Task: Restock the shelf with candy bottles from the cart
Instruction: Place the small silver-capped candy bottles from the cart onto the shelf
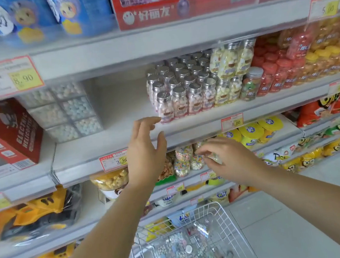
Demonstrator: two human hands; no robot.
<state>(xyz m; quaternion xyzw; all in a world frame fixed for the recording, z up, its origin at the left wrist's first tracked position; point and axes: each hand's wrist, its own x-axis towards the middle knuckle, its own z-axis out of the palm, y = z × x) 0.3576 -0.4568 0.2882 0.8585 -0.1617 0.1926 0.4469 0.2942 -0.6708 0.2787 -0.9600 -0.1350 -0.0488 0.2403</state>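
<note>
Shelf (121,121): bare stretch left of the silver-capped bottles (181,91), right of the clear boxes (67,113).
Cart (232,225): below your arms, with loose bottles (179,253) lying inside.
Left hand (146,148): spread wide, holding nothing, fingertips just beside the front-left bottle.
Right hand (232,160): below the shelf lip, fingers curled round a blurred clear bottle (213,156).

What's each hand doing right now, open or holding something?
Left hand: open and empty, fingers spread, beside the front-row bottles.
Right hand: fingers pinch a small, blurred candy bottle.
</note>
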